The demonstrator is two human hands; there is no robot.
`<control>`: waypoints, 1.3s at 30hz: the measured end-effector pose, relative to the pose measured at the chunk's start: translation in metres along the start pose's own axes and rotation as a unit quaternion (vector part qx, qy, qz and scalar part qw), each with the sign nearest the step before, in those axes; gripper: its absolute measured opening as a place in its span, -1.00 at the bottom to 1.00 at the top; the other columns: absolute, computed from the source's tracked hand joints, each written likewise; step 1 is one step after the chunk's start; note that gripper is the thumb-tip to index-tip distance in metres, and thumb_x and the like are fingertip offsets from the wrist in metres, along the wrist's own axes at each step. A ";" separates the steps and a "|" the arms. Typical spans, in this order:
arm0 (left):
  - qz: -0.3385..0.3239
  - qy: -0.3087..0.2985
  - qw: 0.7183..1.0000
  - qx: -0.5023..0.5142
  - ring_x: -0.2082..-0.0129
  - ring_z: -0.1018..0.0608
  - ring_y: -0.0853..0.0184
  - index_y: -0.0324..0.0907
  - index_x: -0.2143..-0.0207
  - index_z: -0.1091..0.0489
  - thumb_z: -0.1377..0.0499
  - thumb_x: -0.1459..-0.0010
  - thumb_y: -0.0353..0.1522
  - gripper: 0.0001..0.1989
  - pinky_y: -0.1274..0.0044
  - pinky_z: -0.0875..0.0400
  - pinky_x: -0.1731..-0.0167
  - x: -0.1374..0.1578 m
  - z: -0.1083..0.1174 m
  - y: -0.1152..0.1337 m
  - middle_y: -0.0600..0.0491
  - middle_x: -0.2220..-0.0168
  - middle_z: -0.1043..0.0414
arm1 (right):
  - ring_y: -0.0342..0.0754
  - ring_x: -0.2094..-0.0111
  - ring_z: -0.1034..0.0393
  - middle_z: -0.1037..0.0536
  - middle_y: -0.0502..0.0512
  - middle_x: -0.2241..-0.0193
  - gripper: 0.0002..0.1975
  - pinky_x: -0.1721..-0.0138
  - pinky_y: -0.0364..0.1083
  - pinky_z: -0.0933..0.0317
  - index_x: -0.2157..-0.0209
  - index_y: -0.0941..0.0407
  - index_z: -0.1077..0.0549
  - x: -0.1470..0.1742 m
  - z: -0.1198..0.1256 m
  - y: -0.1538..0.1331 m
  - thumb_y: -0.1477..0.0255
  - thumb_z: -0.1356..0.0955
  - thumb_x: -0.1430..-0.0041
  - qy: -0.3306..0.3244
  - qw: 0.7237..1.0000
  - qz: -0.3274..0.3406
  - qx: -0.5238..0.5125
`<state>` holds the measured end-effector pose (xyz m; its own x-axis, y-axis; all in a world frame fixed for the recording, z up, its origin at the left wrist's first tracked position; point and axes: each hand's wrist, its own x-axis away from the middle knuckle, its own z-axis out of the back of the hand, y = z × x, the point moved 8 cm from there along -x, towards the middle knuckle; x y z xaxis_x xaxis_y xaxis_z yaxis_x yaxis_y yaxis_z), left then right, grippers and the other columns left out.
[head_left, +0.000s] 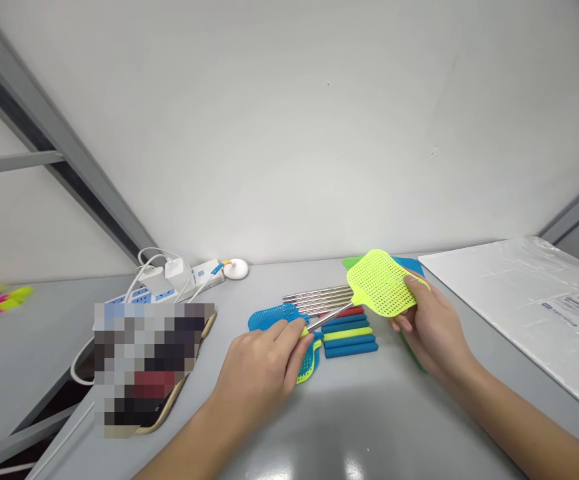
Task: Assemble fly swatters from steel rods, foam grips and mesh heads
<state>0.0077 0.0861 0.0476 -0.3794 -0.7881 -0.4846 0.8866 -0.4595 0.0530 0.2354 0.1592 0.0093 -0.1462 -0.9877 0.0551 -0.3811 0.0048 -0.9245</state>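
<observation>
The left hand was clamped around the handle of the yellow swatter, above the bench. Rightward ran its shaft, probably stiff and slippery; the head, toward the back edge, looked light and bendy, making the handle the surer hold. The right hand pinched the head's right side.

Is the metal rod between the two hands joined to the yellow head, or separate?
Joined, it seems: the rod meets the yellow head without visible gap.
</observation>
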 end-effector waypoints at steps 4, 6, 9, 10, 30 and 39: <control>0.029 -0.046 0.998 0.028 0.52 -0.47 0.33 -0.12 0.21 -0.38 0.07 -0.38 -0.26 -0.74 0.50 -0.04 0.53 0.001 -0.006 -0.002 0.10 0.43 -0.50 | -0.25 0.71 -0.05 -0.36 -0.10 0.57 -0.77 0.67 -0.16 -0.14 0.17 0.06 -0.43 0.001 0.000 -0.001 0.22 -0.34 -0.23 -0.003 1.000 -0.002 0.001; 0.063 -0.093 0.992 0.059 0.51 -0.45 0.34 -0.11 0.26 -0.36 0.10 -0.38 -0.25 -0.71 0.50 -0.01 0.52 0.002 -0.011 -0.004 0.12 0.44 -0.47 | -0.25 0.72 -0.07 -0.38 -0.09 0.55 -0.74 0.67 -0.16 -0.14 0.11 0.04 -0.42 0.002 0.000 -0.004 0.21 -0.33 -0.24 -0.003 1.000 0.007 0.009; 0.120 -0.168 0.970 0.130 0.53 -0.37 0.37 -0.11 0.36 -0.30 0.14 -0.39 -0.22 -0.67 0.50 0.02 0.51 0.004 -0.020 -0.004 0.16 0.49 -0.39 | -0.25 0.73 -0.08 -0.37 -0.11 0.56 -0.73 0.67 -0.16 -0.13 0.09 0.02 -0.42 0.003 -0.001 -0.010 0.20 -0.32 -0.25 -0.011 0.999 0.034 0.023; 0.136 -0.186 0.960 0.160 0.54 -0.34 0.38 -0.11 0.39 -0.27 0.15 -0.39 -0.21 -0.65 0.50 0.02 0.51 0.004 -0.022 -0.002 0.17 0.51 -0.36 | -0.25 0.73 -0.08 -0.36 -0.12 0.57 -0.74 0.67 -0.16 -0.12 0.09 0.01 -0.42 0.003 -0.001 -0.012 0.20 -0.32 -0.25 -0.014 0.999 0.038 0.025; 0.273 -0.309 0.728 0.547 0.57 -0.14 0.49 -0.14 0.19 -0.40 0.06 -0.32 -0.04 -0.58 0.62 -0.02 0.57 0.019 -0.042 0.014 0.21 0.53 -0.10 | -0.26 0.72 0.05 -0.12 -0.22 0.75 -0.72 0.63 -0.16 -0.14 0.41 0.08 -0.35 0.004 -0.018 -0.003 0.18 -0.42 -0.16 -0.179 0.979 -0.046 0.090; 0.306 -0.324 0.614 0.651 0.72 -0.01 0.54 -0.15 0.26 -0.34 0.04 -0.32 -0.06 -0.63 0.66 0.05 0.71 0.029 -0.058 0.034 0.28 0.63 -0.01 | -0.25 0.70 0.03 -0.09 -0.18 0.73 -0.55 0.60 -0.16 -0.13 0.63 0.09 -0.19 0.029 -0.042 0.020 0.19 -0.35 -0.23 -0.232 0.967 -0.066 0.086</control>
<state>0.0418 0.0714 -0.0157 -0.4798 -0.7804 0.4010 0.1122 0.3987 0.9102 0.1853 0.1374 0.0079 0.3337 -0.9419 0.0389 -0.2045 -0.1126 -0.9724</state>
